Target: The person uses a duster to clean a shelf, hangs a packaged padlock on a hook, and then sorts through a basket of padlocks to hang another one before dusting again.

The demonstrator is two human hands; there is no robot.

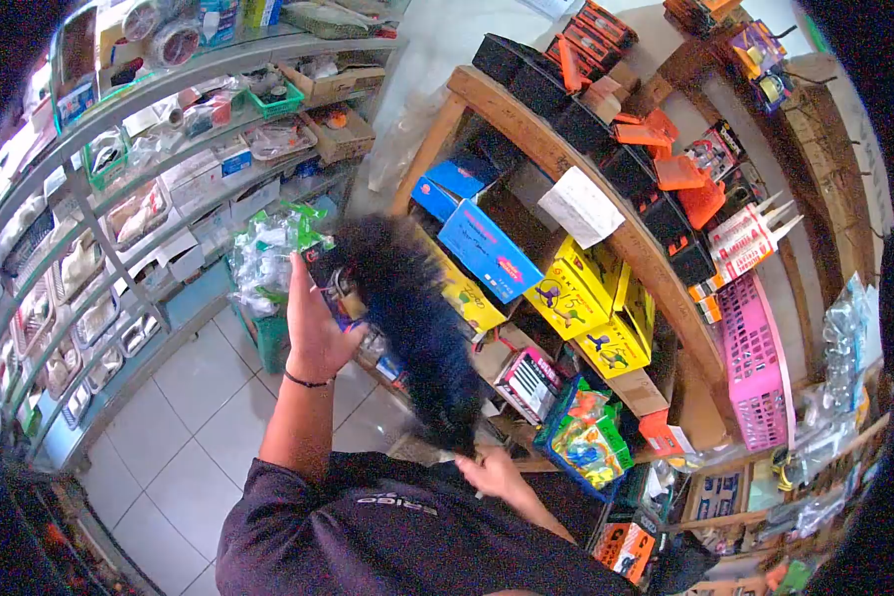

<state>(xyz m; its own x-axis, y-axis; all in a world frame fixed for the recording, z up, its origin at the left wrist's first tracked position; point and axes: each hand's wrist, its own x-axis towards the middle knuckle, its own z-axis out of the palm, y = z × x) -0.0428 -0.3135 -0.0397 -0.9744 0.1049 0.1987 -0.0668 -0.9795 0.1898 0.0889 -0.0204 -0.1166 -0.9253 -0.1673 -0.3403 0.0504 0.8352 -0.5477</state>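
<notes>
A bushy black duster (407, 318) stands upright in front of me, its fluffy head blurred. My right hand (492, 473) is closed around the duster's handle, low near my dark shirt. My left hand (313, 318) is raised to the left of the duster, with thumb and fingers apart. Small colourful packets (343, 303) show between that hand and the duster head, partly hidden. Just behind the fingertips is a bundle of clear and green plastic bags (268, 248). To the right of the duster are a blue box (489, 248) and yellow boxes (576, 288) on a wooden shelf.
Glass shelving (119, 199) full of small goods curves along the left. The wooden rack (606, 189) at right carries black bins (591, 129), a pink basket (750, 368) and a blue-rimmed basket of packets (586, 437). White floor tiles (184, 427) lie below.
</notes>
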